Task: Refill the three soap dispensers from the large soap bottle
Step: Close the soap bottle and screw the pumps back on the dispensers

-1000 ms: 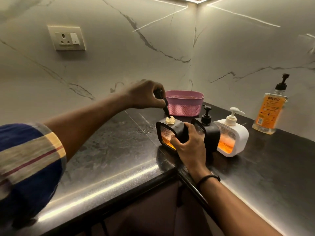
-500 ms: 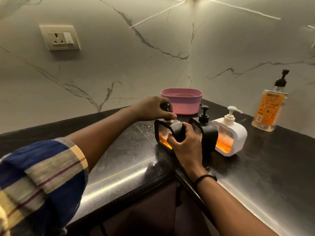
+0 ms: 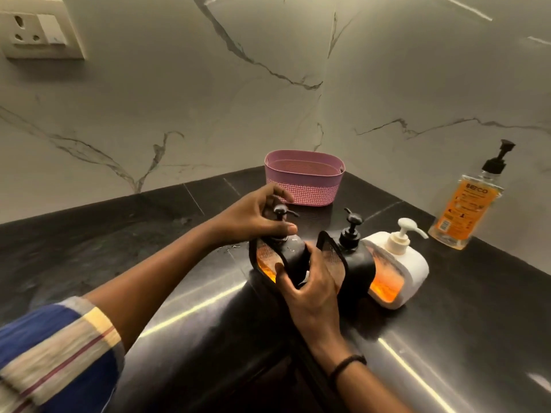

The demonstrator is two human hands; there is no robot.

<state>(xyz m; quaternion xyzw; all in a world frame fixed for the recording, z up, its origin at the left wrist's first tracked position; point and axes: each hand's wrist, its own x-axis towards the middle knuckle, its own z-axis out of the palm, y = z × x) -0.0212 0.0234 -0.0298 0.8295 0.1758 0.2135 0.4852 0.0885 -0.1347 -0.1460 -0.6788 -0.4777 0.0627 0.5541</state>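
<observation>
Three soap dispensers stand in a row near the counter's corner edge, each with orange soap inside. My right hand [image 3: 310, 289] grips the body of the left black dispenser [image 3: 293, 260]. My left hand [image 3: 253, 220] curls round that dispenser's black pump top [image 3: 280, 213] at its neck. Beside it stand the middle black dispenser [image 3: 356, 265] and the white dispenser [image 3: 399, 272], both with pumps on. The large soap bottle [image 3: 465, 208], orange with a black pump, stands apart at the right by the wall.
A pink perforated basket [image 3: 304, 183] sits in the corner behind the dispensers. The black counter [image 3: 149, 234] has a shiny front edge close below my hands. A wall socket [image 3: 38, 28] is at upper left on the marble wall.
The pump, held above the left dispenser's open neck a second ago, now sits on the neck with my left hand round it. The view has dropped closer to the counter.
</observation>
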